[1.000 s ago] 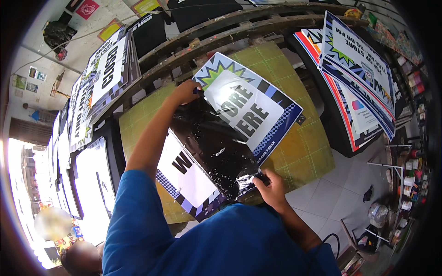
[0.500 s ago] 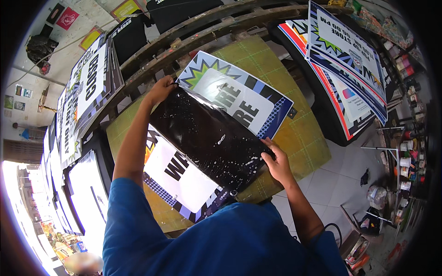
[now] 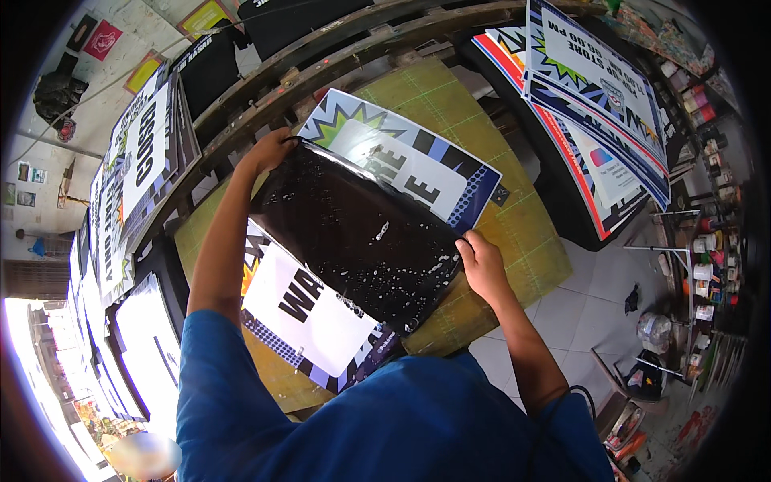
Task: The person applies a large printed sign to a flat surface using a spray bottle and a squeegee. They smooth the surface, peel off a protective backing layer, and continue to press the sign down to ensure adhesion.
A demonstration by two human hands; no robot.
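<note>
My left hand [image 3: 273,146] grips the upper left corner of a glossy black sheet [image 3: 345,233], speckled with white spots. My right hand [image 3: 480,263] is closed on the same sheet's right edge, thumb on top. The sheet lies slanted across the middle, over parts of two printed signs: one with a green starburst [image 3: 337,120] and blue border above it, the other [image 3: 281,337] with a white panel below it. All rest on a yellow-green gridded cutting mat [image 3: 526,253], which shows around their edges.
Sign stacks lie on black padding at left [image 3: 148,136] and right [image 3: 610,96]. A slatted wooden frame [image 3: 321,44] runs behind the mat. Tiled floor [image 3: 578,305] and a metal rack with small containers [image 3: 699,273] are at right; bright daylight comes from the lower left.
The black sheet has spread out flatter, covering more of the upper sign. My left hand has moved up and leftward, my right hand upward along the edge; the view has shifted slightly.
</note>
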